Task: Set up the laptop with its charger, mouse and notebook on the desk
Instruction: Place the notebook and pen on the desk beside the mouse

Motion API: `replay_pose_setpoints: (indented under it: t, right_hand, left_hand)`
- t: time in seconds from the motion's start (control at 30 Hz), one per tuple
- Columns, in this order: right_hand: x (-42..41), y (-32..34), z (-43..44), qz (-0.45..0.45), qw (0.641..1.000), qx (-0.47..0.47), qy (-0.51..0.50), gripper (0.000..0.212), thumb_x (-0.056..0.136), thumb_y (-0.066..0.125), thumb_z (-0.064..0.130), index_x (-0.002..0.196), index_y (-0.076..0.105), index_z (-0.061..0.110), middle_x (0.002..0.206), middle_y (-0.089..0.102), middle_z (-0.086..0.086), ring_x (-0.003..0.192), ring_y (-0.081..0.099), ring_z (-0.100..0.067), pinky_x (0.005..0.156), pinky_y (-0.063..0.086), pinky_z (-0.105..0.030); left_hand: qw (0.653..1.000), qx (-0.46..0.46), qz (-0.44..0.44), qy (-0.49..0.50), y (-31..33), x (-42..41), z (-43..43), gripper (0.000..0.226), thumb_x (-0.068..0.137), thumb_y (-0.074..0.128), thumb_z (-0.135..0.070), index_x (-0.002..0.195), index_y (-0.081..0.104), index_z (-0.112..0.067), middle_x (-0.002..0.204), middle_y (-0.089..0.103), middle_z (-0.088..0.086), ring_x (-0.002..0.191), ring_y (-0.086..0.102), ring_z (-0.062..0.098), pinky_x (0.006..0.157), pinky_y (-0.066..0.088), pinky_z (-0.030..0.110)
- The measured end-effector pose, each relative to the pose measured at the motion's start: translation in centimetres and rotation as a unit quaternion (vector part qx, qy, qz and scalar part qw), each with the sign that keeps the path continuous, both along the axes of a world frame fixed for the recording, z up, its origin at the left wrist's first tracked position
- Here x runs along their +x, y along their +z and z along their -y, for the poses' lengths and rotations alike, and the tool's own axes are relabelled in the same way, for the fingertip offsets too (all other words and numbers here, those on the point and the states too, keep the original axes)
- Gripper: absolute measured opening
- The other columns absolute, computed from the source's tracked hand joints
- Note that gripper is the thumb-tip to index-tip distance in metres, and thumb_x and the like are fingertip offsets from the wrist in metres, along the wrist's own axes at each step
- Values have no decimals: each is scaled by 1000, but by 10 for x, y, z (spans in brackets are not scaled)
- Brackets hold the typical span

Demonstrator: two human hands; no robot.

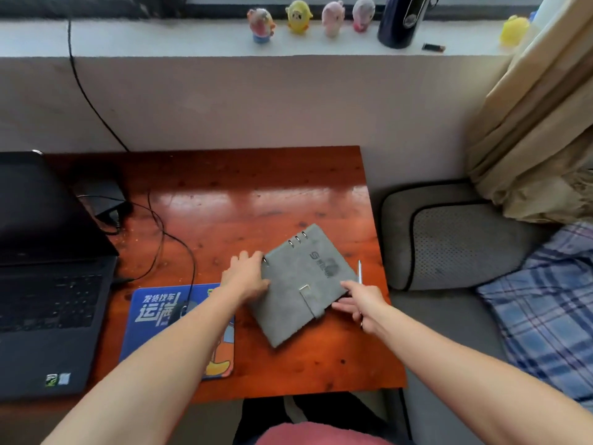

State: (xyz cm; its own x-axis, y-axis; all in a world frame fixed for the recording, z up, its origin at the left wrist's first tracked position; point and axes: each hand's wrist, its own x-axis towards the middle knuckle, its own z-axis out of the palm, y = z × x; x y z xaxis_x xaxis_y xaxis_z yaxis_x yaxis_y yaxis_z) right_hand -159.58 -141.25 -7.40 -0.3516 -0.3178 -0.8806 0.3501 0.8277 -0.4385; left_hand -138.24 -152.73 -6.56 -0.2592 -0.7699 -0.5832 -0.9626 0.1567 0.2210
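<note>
Grey notebook (298, 284) lies closed on the right side of the brown desk (256, 200), next to the blue mouse pad (154, 309). Left hand (247, 274) rests on its ring edge, fingers straight. Right hand (362, 303) touches its corner with one finger and thumb, its other fingers curled round a pen (359, 271).

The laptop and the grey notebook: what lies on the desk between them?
In the head view, the blue mouse pad with the mouse on it, and a black cable looping over the wood. The left hand touches the notebook at its ring edge.
</note>
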Motion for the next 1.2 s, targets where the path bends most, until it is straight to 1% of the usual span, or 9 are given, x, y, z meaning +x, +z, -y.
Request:
replay_pose_setpoints:
  t: [0.17,0.3,0.37,0.4,0.47,0.53,0.7,0.97,1.2]
  right_hand:
    - [-4,7,30,-70,994,-64,63,6,87,60,16,89,62,10,84,66,-9,70,62,-20,31,17,-15]
    - [1,0,37,-134,979,-85,127,17,88,56,16,77,65,7,76,65,-10,65,62,-21,30,30,-17]
    - [-1,-6,31,-153,976,-78,131,27,94,51,22,86,68,3,82,69,-11,67,66,-23,41,47,-25]
    - [-6,-8,26,-185,967,-60,164,32,95,49,27,91,69,3,87,71,-13,75,68,-28,54,55,-33]
    - [-16,-12,18,-280,919,-7,278,40,95,45,41,95,71,9,99,72,-15,94,66,-35,77,53,-38]
    - [-18,-13,11,-332,879,21,342,39,92,48,48,97,70,16,106,70,-13,102,64,-35,79,48,-34]
    - [-13,-15,-4,-332,849,0,412,17,81,60,32,97,60,26,108,69,-6,103,62,-31,79,46,-34]
    - [-15,-17,-10,-288,855,-24,430,19,75,68,24,92,58,26,97,72,-4,92,66,-25,78,52,-32]
    - [-21,-18,-16,-293,841,-15,454,22,73,71,29,90,58,30,107,68,-3,101,62,-27,73,43,-28]
  left_hand:
    - [995,93,6,20,-3,18,-51,59,80,65,-38,125,37,-12,127,57,16,116,55,36,90,48,42]
    - [994,71,-20,84,-7,20,-81,72,79,69,-38,135,29,-14,130,55,14,118,55,35,94,47,41]
    - [994,47,-32,98,-7,21,-86,79,80,69,-38,140,24,-16,130,54,13,119,54,35,96,45,40]
    - [993,41,-38,100,-7,21,-87,79,80,68,-38,141,24,-16,130,54,13,119,53,35,96,45,40]
    - [993,37,-45,100,-8,20,-89,78,80,68,-39,140,24,-16,129,54,13,118,54,35,95,44,40]
    - [992,41,-52,104,-9,20,-92,79,79,69,-39,139,24,-15,129,54,14,118,54,35,95,44,40]
    - [991,51,-69,107,-12,16,-95,82,79,72,-37,139,23,-11,130,56,16,119,54,35,98,43,40]
    - [987,41,-96,124,-15,20,-98,89,78,74,-39,145,22,-12,131,56,15,119,54,33,96,43,36]
    - [978,35,-136,153,-17,22,-103,94,77,77,-36,150,22,-13,134,57,12,121,54,30,96,42,31]
